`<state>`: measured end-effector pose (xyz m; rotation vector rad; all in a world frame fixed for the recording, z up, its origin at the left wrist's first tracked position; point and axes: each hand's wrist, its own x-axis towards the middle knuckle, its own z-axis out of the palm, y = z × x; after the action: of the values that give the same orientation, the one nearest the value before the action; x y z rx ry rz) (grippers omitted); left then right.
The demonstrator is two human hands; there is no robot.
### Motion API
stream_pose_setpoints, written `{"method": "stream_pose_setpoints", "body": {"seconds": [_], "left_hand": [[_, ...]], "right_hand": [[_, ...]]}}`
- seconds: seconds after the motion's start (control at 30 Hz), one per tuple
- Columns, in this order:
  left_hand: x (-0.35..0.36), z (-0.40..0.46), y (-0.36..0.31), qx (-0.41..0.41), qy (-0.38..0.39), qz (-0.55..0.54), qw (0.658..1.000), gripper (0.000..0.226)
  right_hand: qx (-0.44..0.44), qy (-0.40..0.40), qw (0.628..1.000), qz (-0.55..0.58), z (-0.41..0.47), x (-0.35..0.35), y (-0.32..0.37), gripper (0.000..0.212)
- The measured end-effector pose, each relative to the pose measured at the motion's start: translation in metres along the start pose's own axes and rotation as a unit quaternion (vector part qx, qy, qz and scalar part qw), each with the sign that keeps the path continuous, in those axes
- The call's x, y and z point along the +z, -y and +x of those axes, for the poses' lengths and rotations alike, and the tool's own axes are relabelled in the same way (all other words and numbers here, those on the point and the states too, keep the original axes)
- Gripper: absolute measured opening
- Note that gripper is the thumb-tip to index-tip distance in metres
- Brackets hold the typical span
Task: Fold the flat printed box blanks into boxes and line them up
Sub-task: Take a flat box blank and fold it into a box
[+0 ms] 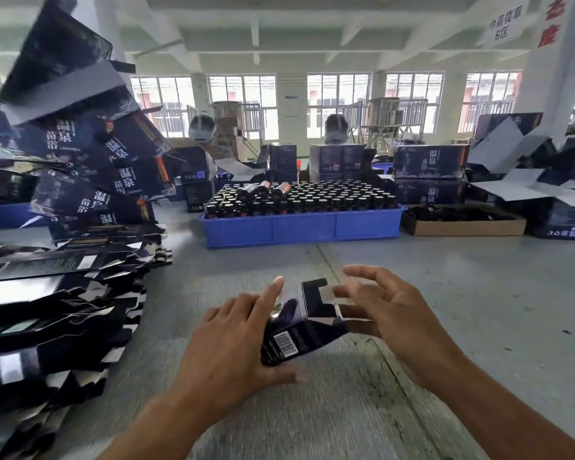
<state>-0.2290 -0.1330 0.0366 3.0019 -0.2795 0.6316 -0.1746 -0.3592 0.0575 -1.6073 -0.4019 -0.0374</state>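
Observation:
A small dark printed box, half formed, with a barcode on its near face, sits between my two hands low in the middle of the view. My left hand grips its left side, thumb underneath and fingers on top. My right hand holds its right end, fingers spread over the raised end flaps. To the left lies a thick pile of flat dark box blanks.
A blue crate full of small dark bottles stands ahead on the grey table. Large dark printed cartons lean in a stack at left; more cartons and a brown tray at right. Two people sit behind the crate.

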Motion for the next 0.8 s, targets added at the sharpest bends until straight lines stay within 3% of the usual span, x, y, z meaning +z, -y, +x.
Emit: {"method": "stream_pose_setpoints", "body": {"seconds": [0.2,0.3,0.6,0.8], "left_hand": [[-0.002,0.002,-0.007,0.043,-0.152,0.034,0.987,0.097],[-0.002,0.001,-0.007,0.042,-0.151,0.037,0.987,0.1],[0.001,-0.002,-0.01,0.061,-0.153,0.001,0.986,0.082],[0.001,-0.002,-0.009,0.063,-0.138,-0.022,0.988,0.084]], "right_hand": [[0.017,0.02,0.998,0.048,-0.003,-0.001,-0.002,0.027],[0.017,0.038,0.998,0.036,-0.002,-0.003,-0.002,0.013],[0.001,0.075,0.996,-0.038,-0.007,-0.001,-0.001,0.023],[-0.123,0.038,0.958,-0.255,-0.013,0.01,-0.005,0.041]]}}
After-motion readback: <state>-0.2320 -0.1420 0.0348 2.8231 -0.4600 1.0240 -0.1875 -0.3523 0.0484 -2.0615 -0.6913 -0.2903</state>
